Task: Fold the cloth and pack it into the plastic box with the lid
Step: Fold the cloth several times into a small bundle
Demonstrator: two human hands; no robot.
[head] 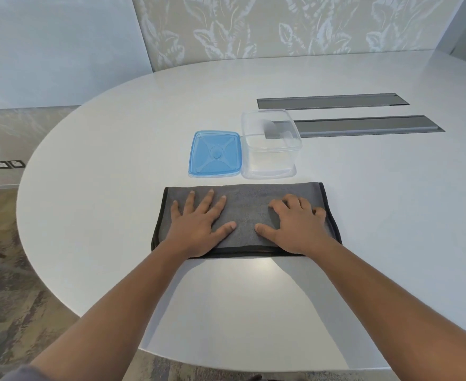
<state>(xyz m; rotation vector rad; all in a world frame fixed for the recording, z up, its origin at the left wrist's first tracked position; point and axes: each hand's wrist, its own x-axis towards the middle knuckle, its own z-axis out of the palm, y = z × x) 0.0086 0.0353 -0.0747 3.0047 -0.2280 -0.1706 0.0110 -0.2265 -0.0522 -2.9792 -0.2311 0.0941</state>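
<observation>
1. Your cloth lies on the white table straight in front of you, folded into a long grey band with black edging along its left, right and near sides.
2. Your left hand rests palm down on the left half of the cloth, fingers spread and flat, gripping nothing.
3. Your right hand rests on the right half, its fingers slightly curled with the tips pressing the fabric; it also has hold of nothing.
4. Your two thumbs point toward each other near the middle of the cloth, close but apart.
5. The clear box stands open just beyond the far edge of the cloth, empty.
6. The blue lid lies flat on the table, just beside the box on its left.
7. Two grey slots are set into the table behind the box.
</observation>
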